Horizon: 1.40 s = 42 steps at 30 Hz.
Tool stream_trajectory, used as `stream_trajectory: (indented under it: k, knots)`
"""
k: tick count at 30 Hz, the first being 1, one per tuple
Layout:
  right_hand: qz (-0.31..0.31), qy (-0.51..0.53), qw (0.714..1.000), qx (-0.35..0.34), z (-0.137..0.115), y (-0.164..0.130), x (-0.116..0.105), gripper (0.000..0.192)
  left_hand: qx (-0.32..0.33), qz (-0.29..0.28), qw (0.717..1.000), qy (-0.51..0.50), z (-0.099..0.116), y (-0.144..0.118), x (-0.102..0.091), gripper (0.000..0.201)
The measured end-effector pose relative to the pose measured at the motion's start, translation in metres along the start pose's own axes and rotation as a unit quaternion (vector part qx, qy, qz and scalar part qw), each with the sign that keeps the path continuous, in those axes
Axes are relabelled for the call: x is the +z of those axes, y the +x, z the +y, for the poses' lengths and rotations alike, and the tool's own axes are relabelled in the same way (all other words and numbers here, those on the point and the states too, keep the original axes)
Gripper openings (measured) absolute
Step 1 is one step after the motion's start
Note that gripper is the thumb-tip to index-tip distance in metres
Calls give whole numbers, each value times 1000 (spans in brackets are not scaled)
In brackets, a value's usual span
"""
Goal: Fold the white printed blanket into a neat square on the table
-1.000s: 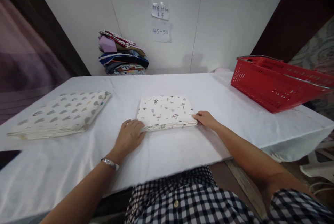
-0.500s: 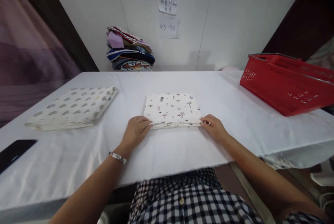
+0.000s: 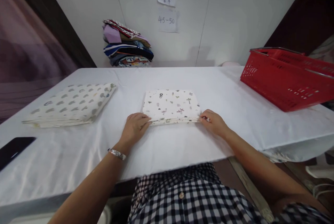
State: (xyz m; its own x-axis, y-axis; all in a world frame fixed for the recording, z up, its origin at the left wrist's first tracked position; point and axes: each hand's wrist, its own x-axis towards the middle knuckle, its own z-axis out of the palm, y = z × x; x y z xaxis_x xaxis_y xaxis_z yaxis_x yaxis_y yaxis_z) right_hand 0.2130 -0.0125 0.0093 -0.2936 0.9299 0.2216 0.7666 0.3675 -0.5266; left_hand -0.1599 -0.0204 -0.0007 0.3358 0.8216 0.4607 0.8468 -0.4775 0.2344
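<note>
A folded white cloth (image 3: 171, 103) with small printed palms, flamingos and leaves lies flat in the middle of the table. Its several layers show along the near edge. My left hand (image 3: 136, 125) pinches the near left corner between thumb and fingers, a silver bracelet on its wrist. At the near right corner, my right hand (image 3: 212, 122) holds the layers in a pinch too. To the left rests another folded cloth (image 3: 74, 103), cream with grey-green cloud-like shapes, touched by neither hand.
A white sheet covers the table (image 3: 172, 151). On the right stands a red plastic basket (image 3: 287, 79). Folded fabrics (image 3: 127, 46) are piled at the back by the wall. A black phone (image 3: 15, 151) lies at the left edge. Two paper signs (image 3: 168, 20) hang on the wall.
The whole view has shifted slightly, with everything a little higher in the picture. Both hands keep their hold on the cloth's near corners, and the cloth looks the same.
</note>
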Motion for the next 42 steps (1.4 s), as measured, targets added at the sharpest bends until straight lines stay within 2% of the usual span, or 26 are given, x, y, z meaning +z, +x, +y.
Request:
stream_trajectory:
  k: [6, 11, 18, 29, 33, 38, 42]
  knots:
    - [-46, -21, 999, 0, -2, 15, -5, 20, 12, 14, 1000, 26, 7, 7, -5, 24]
    - [-67, -40, 997, -6, -5, 19, -5, 19, 28, -8, 999, 25, 11, 12, 0, 25]
    - [37, -44, 997, -52, -3, -1, 6, 21, 10, -7, 1000, 6, 9, 9, 2, 25]
    - [13, -43, 996, -78, 6, -11, 10, 19, 36, -6, 999, -22, 0, 1, 3, 25]
    - [12, -81, 993, -79, 11, -13, 17, 22, 38, -19, 998, -54, -3, -2, 3, 24]
    - [39, -166, 981, -89, 26, 0, 18, 22, 35, -12, 997, -65, 12, -2, 7, 23]
    - [45, -167, 983, -62, 37, 7, 13, 22, 51, -19, 996, -70, 28, -9, 5, 24]
